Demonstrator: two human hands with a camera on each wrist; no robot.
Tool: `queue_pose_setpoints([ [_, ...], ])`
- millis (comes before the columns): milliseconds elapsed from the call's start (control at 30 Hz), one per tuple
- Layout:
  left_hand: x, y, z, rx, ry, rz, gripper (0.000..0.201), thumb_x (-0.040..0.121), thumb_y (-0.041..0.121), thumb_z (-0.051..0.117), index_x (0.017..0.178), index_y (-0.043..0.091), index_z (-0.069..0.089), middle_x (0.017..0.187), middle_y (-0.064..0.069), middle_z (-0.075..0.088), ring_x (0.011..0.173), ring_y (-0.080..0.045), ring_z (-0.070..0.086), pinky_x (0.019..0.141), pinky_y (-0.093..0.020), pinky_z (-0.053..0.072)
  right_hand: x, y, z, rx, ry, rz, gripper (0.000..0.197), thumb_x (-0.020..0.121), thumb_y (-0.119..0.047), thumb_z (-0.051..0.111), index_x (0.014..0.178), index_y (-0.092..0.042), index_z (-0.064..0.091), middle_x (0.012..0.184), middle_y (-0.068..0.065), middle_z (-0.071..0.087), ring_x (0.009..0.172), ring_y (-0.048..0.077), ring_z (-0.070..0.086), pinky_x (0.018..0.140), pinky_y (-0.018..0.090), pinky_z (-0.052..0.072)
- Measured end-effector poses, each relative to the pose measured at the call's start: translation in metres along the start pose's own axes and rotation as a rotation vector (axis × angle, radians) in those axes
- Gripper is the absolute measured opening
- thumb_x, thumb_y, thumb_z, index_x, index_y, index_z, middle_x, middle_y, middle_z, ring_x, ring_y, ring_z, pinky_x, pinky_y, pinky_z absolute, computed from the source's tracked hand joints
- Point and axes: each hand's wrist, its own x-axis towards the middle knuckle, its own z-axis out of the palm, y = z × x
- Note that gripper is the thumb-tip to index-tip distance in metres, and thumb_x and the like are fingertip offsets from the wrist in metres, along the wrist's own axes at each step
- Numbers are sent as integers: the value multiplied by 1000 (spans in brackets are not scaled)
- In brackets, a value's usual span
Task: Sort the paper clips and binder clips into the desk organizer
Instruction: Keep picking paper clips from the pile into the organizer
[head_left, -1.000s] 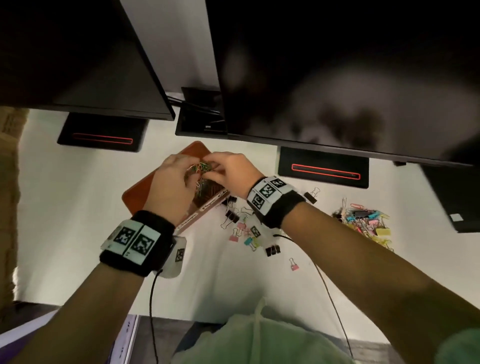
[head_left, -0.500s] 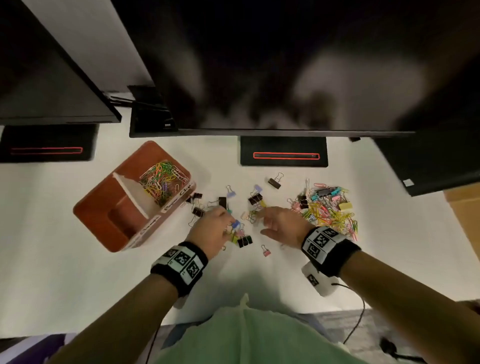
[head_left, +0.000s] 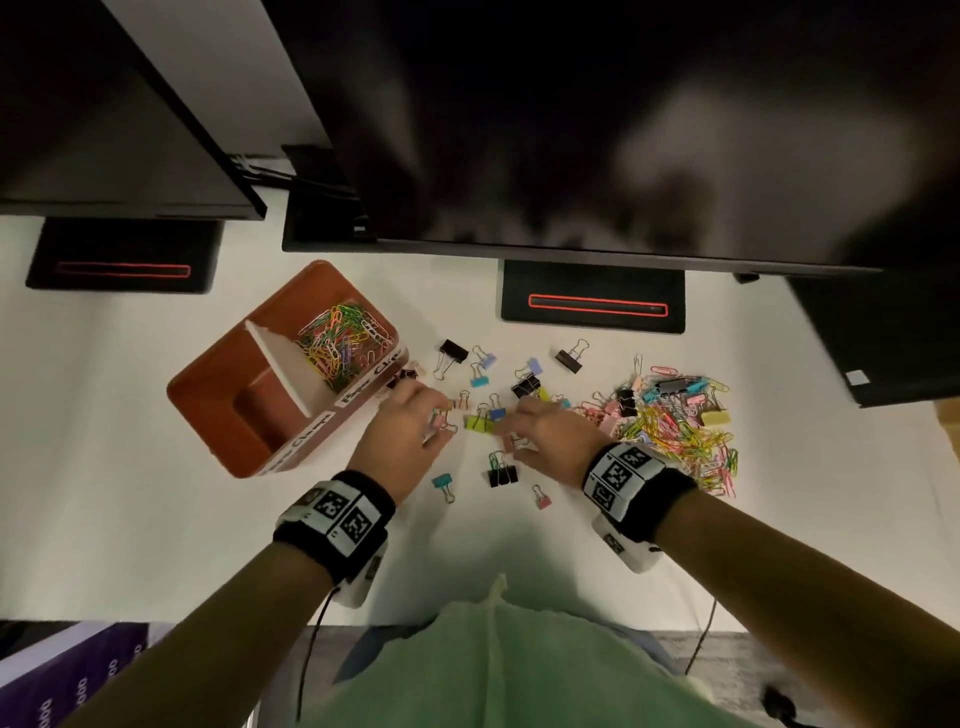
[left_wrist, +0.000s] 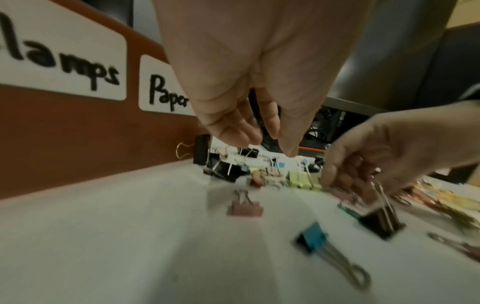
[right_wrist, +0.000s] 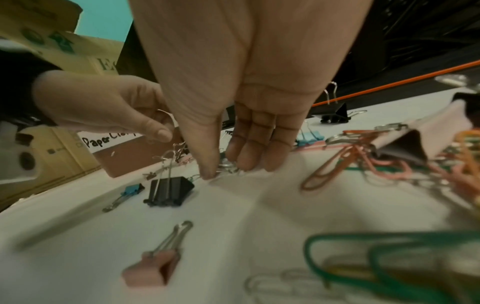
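Observation:
The brown desk organizer (head_left: 218, 415) stands at left, and its far compartment holds coloured paper clips (head_left: 340, 345). Binder clips (head_left: 524, 387) lie scattered mid-table; a mixed clip pile (head_left: 675, 431) sits at right. My left hand (head_left: 441, 415) hovers over the scattered clips beside the organizer's "Paper" label (left_wrist: 166, 96), its fingers (left_wrist: 233, 131) loosely spread and holding nothing. My right hand (head_left: 511, 441) is down on the table, thumb and fingers (right_wrist: 246, 162) pinching the wire handles of a small binder clip (right_wrist: 228, 166). A black binder clip (right_wrist: 168, 191) lies just beside it.
Two dark monitors (head_left: 571, 130) overhang the table's far side, with black stands (head_left: 592, 306) beneath. A purple box (head_left: 67, 675) sits at the lower left, below the table's front edge. A pink binder clip (head_left: 543, 500) and a teal one (head_left: 442, 483) lie near my wrists.
A second ago both hands were over the organizer's paper-clip compartment with paper clips. They have come back to the scattered binder clips, and the right hand has closed on one.

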Motion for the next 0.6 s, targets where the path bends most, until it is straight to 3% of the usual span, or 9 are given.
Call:
queue_pose_setpoints([
  [100, -13, -10, 13, 86, -116, -14, 29, 79, 21, 68, 106, 16, 60, 112, -3, 55, 91, -19, 54, 87, -38, 51, 6, 2, -1, 17, -10, 14, 14, 87, -17, 57, 100, -16, 62, 103, 4, 57, 91, 17, 54, 85, 32, 49],
  [200, -23, -14, 22, 189, -187, 55, 36, 76, 26, 68, 110, 16, 61, 118, -5, 57, 105, -27, 55, 89, -40, 48, 9, 5, -3, 27, -2, 17, 15, 88, -22, 56, 99, -14, 62, 96, 4, 59, 85, 17, 53, 77, 30, 47],
  [333, -29, -12, 30, 200, -180, 211, 39, 74, 13, 64, 113, 18, 60, 103, -5, 58, 88, -26, 56, 74, -40, 52, 19, 0, -12, 108, 138, 19, 16, 88, -25, 59, 101, -18, 60, 89, -1, 60, 73, 13, 52, 71, 29, 47],
  [467, -24, 0, 39, 205, -212, 286, 43, 80, 8, 54, 121, 21, 57, 101, -7, 57, 87, -23, 54, 74, -35, 48, 31, -4, -21, 141, 229, 83, 36, 86, -24, 61, 121, -22, 51, 104, 1, 58, 79, 12, 52, 78, 31, 49],
  [600, -14, 5, 46, 206, -181, 273, 20, 81, 17, 62, 101, 17, 65, 95, -6, 58, 84, -23, 55, 74, -39, 49, 16, 2, -14, 72, 186, 59, 26, 87, -14, 56, 112, -19, 56, 104, 3, 57, 82, 14, 54, 78, 35, 51],
])
